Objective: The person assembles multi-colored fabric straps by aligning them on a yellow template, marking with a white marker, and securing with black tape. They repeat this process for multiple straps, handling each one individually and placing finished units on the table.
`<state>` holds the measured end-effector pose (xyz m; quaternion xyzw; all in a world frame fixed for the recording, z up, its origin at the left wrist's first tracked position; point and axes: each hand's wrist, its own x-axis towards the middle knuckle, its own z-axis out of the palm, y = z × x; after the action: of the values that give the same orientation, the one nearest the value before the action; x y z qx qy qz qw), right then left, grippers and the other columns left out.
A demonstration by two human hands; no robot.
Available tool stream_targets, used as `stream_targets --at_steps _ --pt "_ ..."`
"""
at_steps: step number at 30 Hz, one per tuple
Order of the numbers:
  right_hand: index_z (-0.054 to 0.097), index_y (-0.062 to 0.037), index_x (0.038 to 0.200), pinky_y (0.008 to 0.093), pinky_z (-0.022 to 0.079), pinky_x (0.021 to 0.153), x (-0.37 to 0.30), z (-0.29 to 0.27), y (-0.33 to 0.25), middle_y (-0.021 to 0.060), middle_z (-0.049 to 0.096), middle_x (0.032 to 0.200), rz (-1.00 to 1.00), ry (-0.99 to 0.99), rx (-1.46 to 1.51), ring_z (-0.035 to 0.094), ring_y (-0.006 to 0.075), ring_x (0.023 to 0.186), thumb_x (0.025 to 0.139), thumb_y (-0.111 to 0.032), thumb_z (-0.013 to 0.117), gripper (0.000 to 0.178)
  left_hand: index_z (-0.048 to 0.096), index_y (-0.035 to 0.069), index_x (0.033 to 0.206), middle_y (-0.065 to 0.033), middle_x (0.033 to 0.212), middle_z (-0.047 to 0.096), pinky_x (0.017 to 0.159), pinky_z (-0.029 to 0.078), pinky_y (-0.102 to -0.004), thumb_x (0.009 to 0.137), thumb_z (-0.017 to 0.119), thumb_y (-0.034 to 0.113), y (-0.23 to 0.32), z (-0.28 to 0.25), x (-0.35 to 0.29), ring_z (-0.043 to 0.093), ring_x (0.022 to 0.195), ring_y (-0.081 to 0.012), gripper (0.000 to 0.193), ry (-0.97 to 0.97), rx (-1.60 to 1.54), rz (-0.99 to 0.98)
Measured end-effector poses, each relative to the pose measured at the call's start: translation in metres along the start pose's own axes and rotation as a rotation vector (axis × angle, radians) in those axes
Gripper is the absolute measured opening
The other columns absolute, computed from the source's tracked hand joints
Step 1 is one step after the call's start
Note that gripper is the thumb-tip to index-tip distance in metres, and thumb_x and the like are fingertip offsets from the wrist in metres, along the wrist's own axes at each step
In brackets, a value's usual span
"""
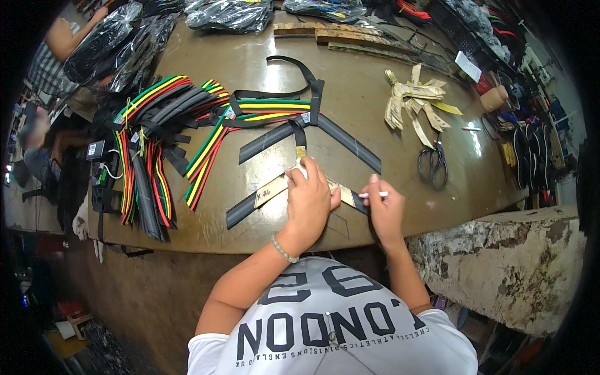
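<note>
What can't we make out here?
All in the head view:
- Whether the two cream strips near the body join, likewise the black strips beneath: left hand covers the middle.
- Whether the white pen-like stick touches the work: right hand covers part, tip too small.
- Full extent of the top plastic-wrapped bundle: cut by the upper edge.

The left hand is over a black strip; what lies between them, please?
The head view shows a flat beige piece between the left hand and black strip.
</note>
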<state>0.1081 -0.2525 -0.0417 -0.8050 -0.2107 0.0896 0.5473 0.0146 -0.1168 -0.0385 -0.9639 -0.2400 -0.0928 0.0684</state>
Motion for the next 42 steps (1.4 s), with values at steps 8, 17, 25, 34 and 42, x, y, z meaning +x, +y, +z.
stream_targets --at_steps 8,17,25,34,42 --pt "0.055 0.0034 0.067 0.0413 0.04 0.051 0.004 0.023 -0.006 0.0205 0.054 0.061 -0.158 -0.005 -0.229 0.051 0.0332 0.051 0.097 -0.021 0.059 0.039 0.049 -0.017 0.13 -0.0259 0.14 0.042 0.095 0.05 -0.0427 0.068 0.069 0.068 0.009 0.001 -0.004 0.051 0.107 -0.0423 0.107 -0.055 -0.136 -0.077" --pt "0.057 0.0012 0.069 0.0457 0.042 0.057 -0.007 0.015 -0.004 0.0196 0.056 0.066 -0.27 -0.052 -0.346 0.055 0.0375 0.059 0.094 -0.018 0.06 0.032 0.049 -0.013 0.134 -0.0252 0.143 0.041 0.098 0.048 -0.0428 0.07 0.065 0.069 0.013 0.007 -0.004 0.052 0.109 -0.0403 0.106 -0.05 -0.052 -0.1" --pt "0.06 -0.0006 0.071 0.0374 0.043 0.054 -0.016 -0.004 -0.003 0.0114 0.059 0.065 -0.274 -0.181 -0.32 0.054 0.0228 0.054 0.096 -0.021 0.061 0.032 0.049 -0.012 0.134 -0.0245 0.141 0.043 0.099 0.045 -0.0423 0.068 0.064 0.073 0.013 0.005 -0.004 0.052 0.109 -0.0378 0.109 -0.07 -0.04 -0.092" --pt "0.066 -0.0004 0.076 0.026 0.043 0.054 0.094 0.065 -0.03 0.001 0.061 0.064 -0.246 -0.442 0.173 0.054 0.0072 0.059 0.098 -0.03 0.061 0.038 0.053 -0.009 0.129 -0.023 0.139 0.047 0.095 0.041 -0.0384 0.064 0.063 0.077 -0.001 0.001 0.001 0.051 0.102 -0.0295 0.108 -0.011 -0.097 -0.055" --pt "0.057 0.0034 0.074 0.0397 0.042 0.057 0.131 0.107 -0.036 0.0215 0.054 0.068 -0.619 -0.731 -0.09 0.046 0.0327 0.058 0.096 -0.028 0.059 0.038 0.057 -0.008 0.123 -0.0219 0.136 0.049 0.087 0.042 -0.0351 0.061 0.064 0.078 -0.003 0.004 0.002 0.047 0.093 -0.026 0.106 -0.016 -0.137 -0.049"
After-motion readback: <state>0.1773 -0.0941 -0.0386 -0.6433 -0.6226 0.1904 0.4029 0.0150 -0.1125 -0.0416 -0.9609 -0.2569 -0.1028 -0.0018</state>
